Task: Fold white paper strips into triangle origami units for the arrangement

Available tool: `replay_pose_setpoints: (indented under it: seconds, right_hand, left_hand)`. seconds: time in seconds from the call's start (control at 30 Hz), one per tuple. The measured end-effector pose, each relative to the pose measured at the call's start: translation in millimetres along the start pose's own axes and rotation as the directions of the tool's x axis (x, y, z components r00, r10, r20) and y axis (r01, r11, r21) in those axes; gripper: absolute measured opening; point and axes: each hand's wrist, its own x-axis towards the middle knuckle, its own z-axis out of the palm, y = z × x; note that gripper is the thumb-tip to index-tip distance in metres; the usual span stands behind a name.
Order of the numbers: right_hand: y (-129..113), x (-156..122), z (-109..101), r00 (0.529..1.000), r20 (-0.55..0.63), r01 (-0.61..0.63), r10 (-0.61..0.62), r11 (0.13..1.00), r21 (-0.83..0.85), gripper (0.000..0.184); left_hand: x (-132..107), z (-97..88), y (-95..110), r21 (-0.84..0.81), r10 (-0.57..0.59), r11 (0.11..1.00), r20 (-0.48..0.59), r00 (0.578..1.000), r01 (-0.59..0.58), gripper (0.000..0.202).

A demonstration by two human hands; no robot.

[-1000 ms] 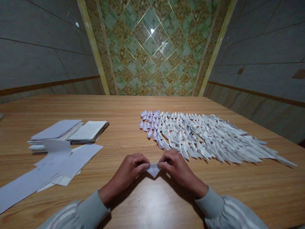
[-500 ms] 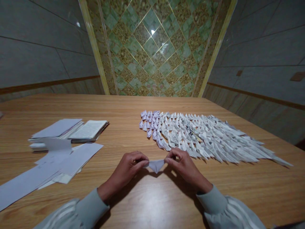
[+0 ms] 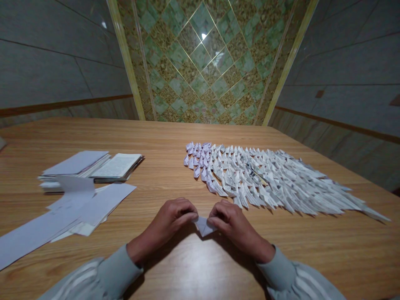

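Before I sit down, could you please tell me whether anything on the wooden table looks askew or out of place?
The loose pale paper sheets on the left look askew: they overlap at different angles, with one pale flap sticking up, while the folded white and lilac paper pieces on the right sit in rows.

You can read no word, number or brand here. Beyond your left hand (image 3: 170,218) and off to its left, a white page (image 3: 117,166) carries rows of print too small to make out. Left of that same hand, a loose sheet (image 3: 67,204) shows faint marks. Past your right hand (image 3: 234,225), folded papers (image 3: 275,185) bear grey print, equally illegible.
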Motion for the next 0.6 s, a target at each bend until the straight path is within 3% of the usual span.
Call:
replay_pose_setpoints:
  seconds: [0.2, 0.37, 0.6]
  right_hand:
    - [1.5, -1.4, 3.9, 0.985, -0.120, -0.107, 0.123, 0.986, 0.129, 0.020]
    - [-5.0, -3.4, 16.6, 0.979, -0.133, -0.125, 0.154, 0.971, 0.203, 0.020]
    - [-13.2, -7.6, 18.5, 0.982, 0.018, -0.178, 0.186, 0.899, 0.401, 0.019]
  left_hand:
    - [-1.4, 5.0, 1.2, -0.222, -0.172, 0.966, -0.151, 0.973, 0.136, 0.028]
    - [-5.8, 27.1, -1.4, -0.528, -0.249, 0.823, -0.007, 0.968, 0.208, 0.021]
    - [-8.3, 31.0, -2.9, -0.555, -0.264, 0.800, 0.012, 0.964, 0.227, 0.018]
